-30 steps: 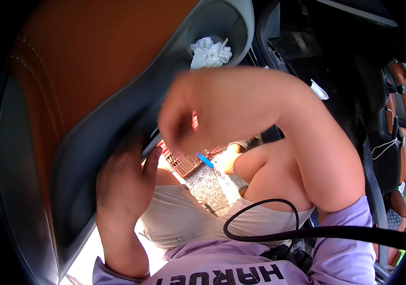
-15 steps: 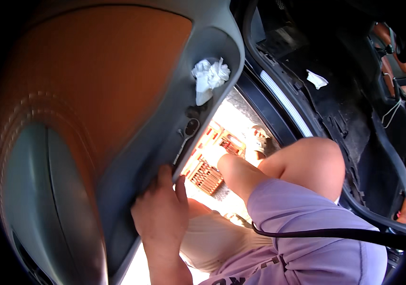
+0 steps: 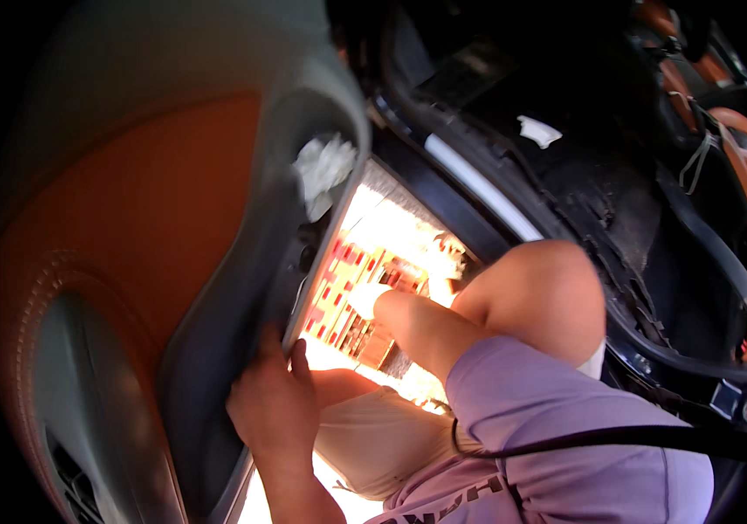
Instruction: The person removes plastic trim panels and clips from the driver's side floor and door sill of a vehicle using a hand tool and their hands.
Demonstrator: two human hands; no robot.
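Observation:
My left hand [image 3: 275, 406] is closed over the edge of the car door's storage pocket [image 3: 207, 358]. Its fingers reach inside, with the thumb against the rim. Crumpled white tissue [image 3: 325, 173] lies at the pocket's far end, and small dark items between it and my hand are hard to make out. My right arm stretches down to an orange tool case [image 3: 347, 288] on the sunlit ground. Glare washes out my right hand [image 3: 371, 299], so its fingers and anything in them cannot be read.
The door's brown and grey panel [image 3: 146, 201] fills the left side. Across the gap runs the metal door sill [image 3: 482, 188]. Beyond it, a white scrap [image 3: 539, 132] rests on the black car floor. My bent knee [image 3: 548, 293] is beside the sill. A dark strap [image 3: 600, 437] crosses my sleeve.
The door and its pocket have shifted left in the picture, and the car interior has shifted left less. My left hand stays on the pocket edge. The metal tool in the pocket now barely shows.

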